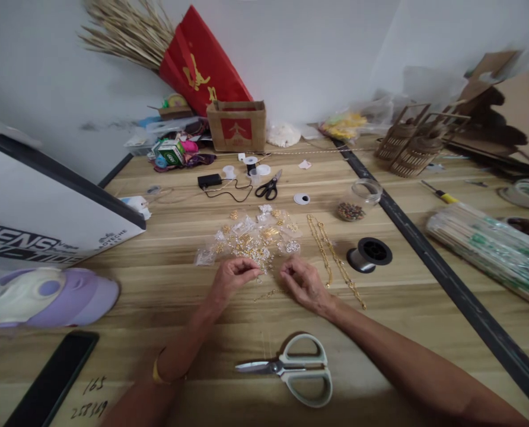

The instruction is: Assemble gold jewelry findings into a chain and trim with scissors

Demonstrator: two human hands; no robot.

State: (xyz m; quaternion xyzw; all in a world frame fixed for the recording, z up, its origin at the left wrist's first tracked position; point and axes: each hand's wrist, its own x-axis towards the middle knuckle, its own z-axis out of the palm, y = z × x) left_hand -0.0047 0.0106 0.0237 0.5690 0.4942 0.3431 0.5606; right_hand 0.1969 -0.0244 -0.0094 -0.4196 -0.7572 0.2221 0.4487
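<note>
My left hand is closed in a pinch, with a small ring-shaped piece at its fingertips. Opposite it, my right hand has its thumb and fingers pressed together; whatever they hold is too small to make out. Just beyond both hands spreads a pile of gold and clear jewelry pieces, partly in small plastic bags. A short, thin gold chain lies on the table between the hands. Longer gold chains rest right of my right hand. White-handled scissors lie nearer to me, blades pointing left.
A black wire spool and a jar of beads stand to the right. Black scissors lie farther back. At left are a purple visor cap, a phone and a large white box. Wrapped sticks lie far right.
</note>
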